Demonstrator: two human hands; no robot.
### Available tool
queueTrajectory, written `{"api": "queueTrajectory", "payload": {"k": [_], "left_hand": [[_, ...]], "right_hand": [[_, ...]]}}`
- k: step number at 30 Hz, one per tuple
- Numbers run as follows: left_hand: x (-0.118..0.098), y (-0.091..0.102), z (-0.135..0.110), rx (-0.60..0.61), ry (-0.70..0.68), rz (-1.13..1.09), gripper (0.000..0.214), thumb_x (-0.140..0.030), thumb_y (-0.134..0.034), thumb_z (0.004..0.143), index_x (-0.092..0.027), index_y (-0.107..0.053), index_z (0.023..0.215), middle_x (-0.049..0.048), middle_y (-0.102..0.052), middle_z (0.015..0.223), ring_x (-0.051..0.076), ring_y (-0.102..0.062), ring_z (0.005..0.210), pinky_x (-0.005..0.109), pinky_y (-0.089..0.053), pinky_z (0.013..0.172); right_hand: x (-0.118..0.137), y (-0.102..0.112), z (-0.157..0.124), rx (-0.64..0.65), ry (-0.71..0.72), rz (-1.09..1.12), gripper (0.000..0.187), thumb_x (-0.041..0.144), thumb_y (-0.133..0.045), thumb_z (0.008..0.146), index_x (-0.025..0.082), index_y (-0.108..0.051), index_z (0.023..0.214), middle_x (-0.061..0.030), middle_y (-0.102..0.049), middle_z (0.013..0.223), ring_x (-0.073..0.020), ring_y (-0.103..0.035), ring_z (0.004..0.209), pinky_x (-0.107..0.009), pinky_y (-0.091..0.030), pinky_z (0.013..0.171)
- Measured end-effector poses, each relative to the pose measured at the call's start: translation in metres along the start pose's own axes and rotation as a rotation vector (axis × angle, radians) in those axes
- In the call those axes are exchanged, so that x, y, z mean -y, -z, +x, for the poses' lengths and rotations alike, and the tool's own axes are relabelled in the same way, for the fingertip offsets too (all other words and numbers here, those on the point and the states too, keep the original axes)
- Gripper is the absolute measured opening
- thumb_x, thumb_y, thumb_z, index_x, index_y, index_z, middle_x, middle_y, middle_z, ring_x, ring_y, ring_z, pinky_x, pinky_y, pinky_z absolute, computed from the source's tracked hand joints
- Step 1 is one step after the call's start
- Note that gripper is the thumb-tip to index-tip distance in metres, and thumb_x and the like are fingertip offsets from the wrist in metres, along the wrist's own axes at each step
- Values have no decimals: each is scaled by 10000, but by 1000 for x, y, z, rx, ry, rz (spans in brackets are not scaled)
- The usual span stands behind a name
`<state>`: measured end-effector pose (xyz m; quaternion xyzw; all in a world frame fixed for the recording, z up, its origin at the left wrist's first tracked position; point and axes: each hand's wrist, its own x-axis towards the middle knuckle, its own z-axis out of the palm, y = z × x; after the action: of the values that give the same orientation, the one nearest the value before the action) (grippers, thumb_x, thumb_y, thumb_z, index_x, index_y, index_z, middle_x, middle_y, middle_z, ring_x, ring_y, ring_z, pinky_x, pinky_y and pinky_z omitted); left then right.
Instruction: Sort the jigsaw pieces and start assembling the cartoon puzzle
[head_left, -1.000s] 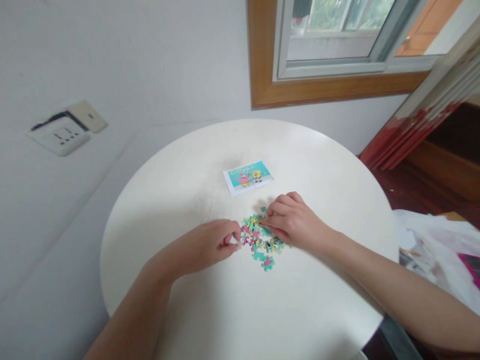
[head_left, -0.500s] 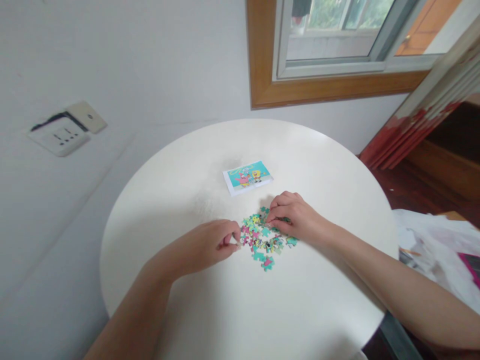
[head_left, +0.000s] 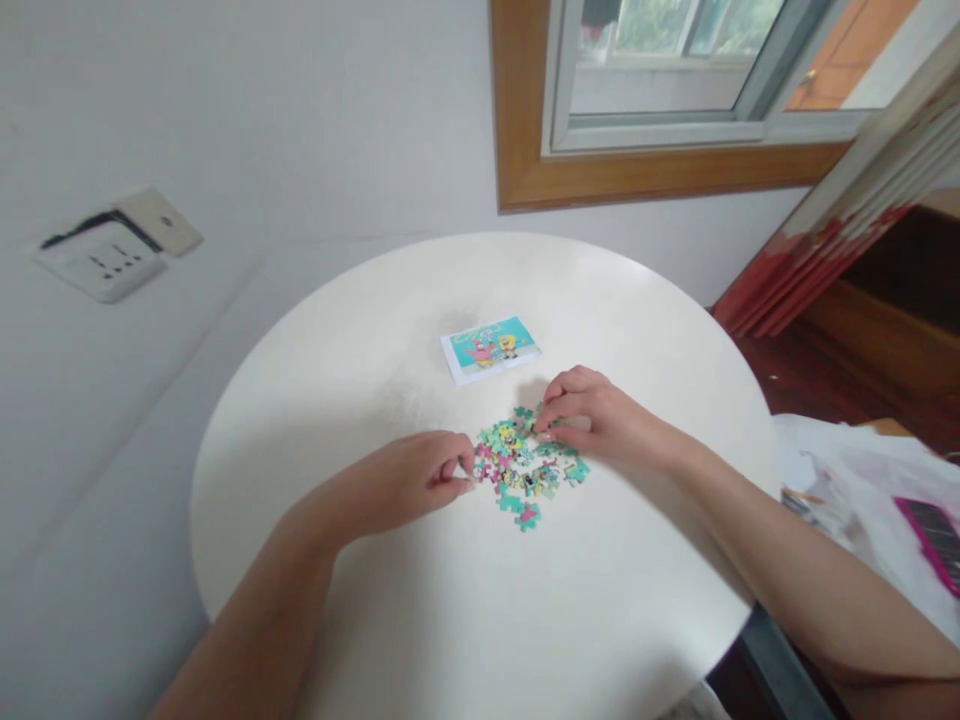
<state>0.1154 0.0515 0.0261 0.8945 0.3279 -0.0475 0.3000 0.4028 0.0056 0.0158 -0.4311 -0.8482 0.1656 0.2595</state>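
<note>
The pieces (head_left: 529, 479) lie jumbled, no joined patch I can make out. Left hand (head_left: 412, 475) and right hand (head_left: 600, 415) curl inward; gripping anything, I can't tell.

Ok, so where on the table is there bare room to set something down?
The round white table is bare on the near side of the puzzle pieces, between the forearms; left of the picture card, beyond the left hand; and right of the card, beyond the right hand. It's crowded between the hands, where pieces lie jumbled.
</note>
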Motion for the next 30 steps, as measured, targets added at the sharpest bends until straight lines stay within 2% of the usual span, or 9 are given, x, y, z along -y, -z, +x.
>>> {"api": "queueTrajectory", "payload": {"k": [5,7,14,23,27,30], "left_hand": [[-1,1,-1,12,7,-2,159,-343,-490,918,-214,-582,917,-23,-569,752,141,-507,657,255,-328,614],[-1,1,-2,6,15,-1,162,-347,-490,915,-213,-581,912,-23,-567,750,140,-500,649,256,-328,615],[0,1,-2,-7,0,0,155,-340,-494,911,-210,-577,906,-16,-571,771,148,-509,672,259,-331,631],[-1,1,-2,-9,-2,-11,126,-304,-498,900,-209,-581,904,-17,-555,754,150,-495,668,259,-313,623],[-1,0,-3,-14,-10,-10,112,-296,-507,898,-205,-572,893,-17,-552,761,149,-494,676,257,-313,630],[-1,0,-4,-25,-20,-5,107,-296,-514,893,-204,-567,885,-17,-547,761,149,-491,676,256,-310,629]], "right_hand": [[5,16,-8,273,55,76,123,137,-682,869,214,-773,839,-19,-671,744,-160,-594,805,-285,-438,796],[6,15,-9,306,58,65,151,109,-672,861,218,-776,862,-20,-670,757,-159,-592,811,-277,-437,788],[6,12,-9,269,38,-33,213,140,-685,853,244,-741,1030,-34,-670,915,-182,-605,888,-306,-447,835],[2,6,-11,184,13,-118,254,196,-707,856,228,-720,1108,-72,-684,995,-205,-618,895,-337,-457,831],[1,3,-8,172,5,-119,185,200,-694,869,204,-739,1049,-72,-688,939,-201,-615,862,-339,-462,812],[-2,-1,-5,112,25,-98,152,141,-626,901,190,-755,967,-69,-686,874,-188,-611,837,-323,-466,799]]}}
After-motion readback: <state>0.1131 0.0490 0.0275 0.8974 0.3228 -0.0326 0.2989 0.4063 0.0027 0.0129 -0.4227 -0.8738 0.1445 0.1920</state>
